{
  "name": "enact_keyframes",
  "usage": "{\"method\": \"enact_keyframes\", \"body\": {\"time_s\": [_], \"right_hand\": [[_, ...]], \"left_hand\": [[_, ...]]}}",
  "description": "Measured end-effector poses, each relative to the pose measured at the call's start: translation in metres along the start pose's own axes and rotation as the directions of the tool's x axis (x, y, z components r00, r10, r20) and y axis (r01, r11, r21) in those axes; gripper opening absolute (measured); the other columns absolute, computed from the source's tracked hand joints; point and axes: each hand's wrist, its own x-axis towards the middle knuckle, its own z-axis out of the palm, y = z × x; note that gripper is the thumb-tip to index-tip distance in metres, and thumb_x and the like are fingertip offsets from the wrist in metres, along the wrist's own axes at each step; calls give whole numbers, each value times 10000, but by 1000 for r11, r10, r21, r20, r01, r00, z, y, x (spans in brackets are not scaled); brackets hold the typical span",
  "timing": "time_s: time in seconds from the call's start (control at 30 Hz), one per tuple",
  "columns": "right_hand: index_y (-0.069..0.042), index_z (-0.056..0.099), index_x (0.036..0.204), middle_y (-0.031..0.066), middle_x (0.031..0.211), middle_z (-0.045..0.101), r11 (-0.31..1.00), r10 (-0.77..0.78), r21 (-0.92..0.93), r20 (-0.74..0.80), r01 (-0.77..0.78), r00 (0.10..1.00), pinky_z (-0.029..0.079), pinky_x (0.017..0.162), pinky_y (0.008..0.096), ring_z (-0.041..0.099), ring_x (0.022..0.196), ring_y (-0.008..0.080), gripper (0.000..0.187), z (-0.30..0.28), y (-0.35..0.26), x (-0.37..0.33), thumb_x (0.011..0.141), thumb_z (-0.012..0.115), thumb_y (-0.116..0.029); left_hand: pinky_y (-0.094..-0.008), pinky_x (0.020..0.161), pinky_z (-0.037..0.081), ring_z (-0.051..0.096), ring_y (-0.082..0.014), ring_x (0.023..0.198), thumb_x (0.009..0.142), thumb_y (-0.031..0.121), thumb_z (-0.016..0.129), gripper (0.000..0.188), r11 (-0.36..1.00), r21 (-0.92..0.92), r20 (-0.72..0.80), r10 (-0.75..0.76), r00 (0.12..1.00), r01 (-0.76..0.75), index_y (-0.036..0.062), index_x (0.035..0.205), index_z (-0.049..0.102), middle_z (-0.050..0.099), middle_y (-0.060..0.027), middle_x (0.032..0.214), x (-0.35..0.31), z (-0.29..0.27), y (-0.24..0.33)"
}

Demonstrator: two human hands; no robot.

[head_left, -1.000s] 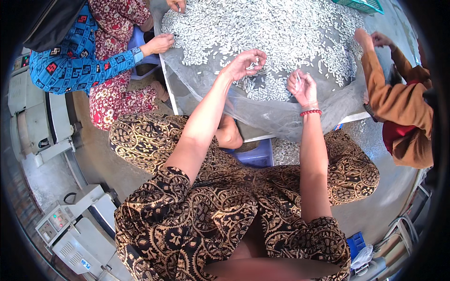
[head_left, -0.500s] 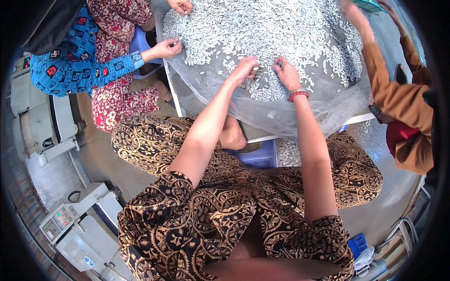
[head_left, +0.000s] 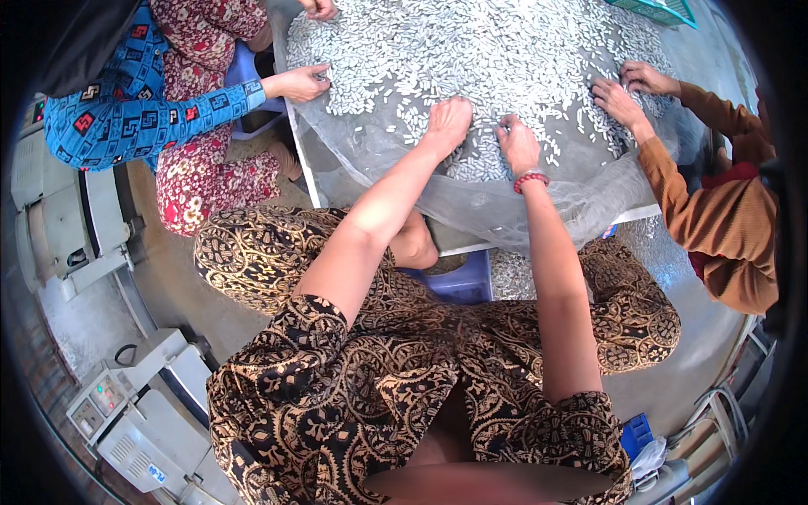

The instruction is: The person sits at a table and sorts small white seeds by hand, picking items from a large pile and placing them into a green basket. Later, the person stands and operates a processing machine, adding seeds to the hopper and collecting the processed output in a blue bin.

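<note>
The person's left hand (head_left: 452, 120) is turned palm down, fingers curled into the small white pieces (head_left: 481, 150); its fingertips are hidden, so whether it has hold of any cannot be told. The right hand (head_left: 519, 145), just beside it, is half curled, thumb and forefinger reaching into the same pieces; any hold there is likewise unclear.

The step in hand looks like picking through the pieces by fingertip. The next move seems to call for a light pinch on single pieces, without dragging their neighbours along. The pieces lie between the hands, nearer the person below them, and in a wide, dense spread beyond them.

They rest on a sheer mesh sheet (head_left: 484, 210), whose loose folds lie on the near side of both hands, over the bench (head_left: 307, 172). Well beyond the right hand, to its right, is a green basket (head_left: 667, 12), cut by the picture's edge; its contents cannot be made out. A co-worker's hand (head_left: 619, 108) touches the spread to the right of both hands.
</note>
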Motion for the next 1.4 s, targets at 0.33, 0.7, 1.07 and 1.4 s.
{"method": "enact_keyframes", "body": {"time_s": [0.33,0.7,1.07,1.4], "right_hand": [[-5,603,810,190,819,636,996,-86,-17,200,91,976,499,660,394,634,756,300,194,15,13,10,774,598,-196],[-81,463,771,4,622,416,-95,-352,855,450,-509,821,268,387,197,362,492,75,248,-45,30,-15,877,453,-305],[-21,568,870,223,803,624,997,-56,-51,-18,55,998,482,678,459,603,783,387,237,15,-16,36,793,613,-240],[-55,588,902,207,776,624,980,-44,193,-20,47,999,456,679,447,600,770,384,276,5,5,22,790,615,-306]], "left_hand": [[-426,683,479,619,-337,799,764,237,540,248,907,-315,110,-258,960,280,11,796,637,629,-204,818,-25,-3,-32],[-186,401,266,414,-67,565,735,215,457,298,-165,-888,431,23,902,429,-11,869,597,497,-16,712,-3,-57,-26],[-436,680,492,613,-373,742,735,175,610,173,967,-210,99,-127,987,146,12,779,646,625,-216,804,-6,6,1],[-183,403,229,351,-60,515,802,186,512,142,-33,-936,350,43,936,351,70,856,572,477,21,678,26,-51,-29]]}}
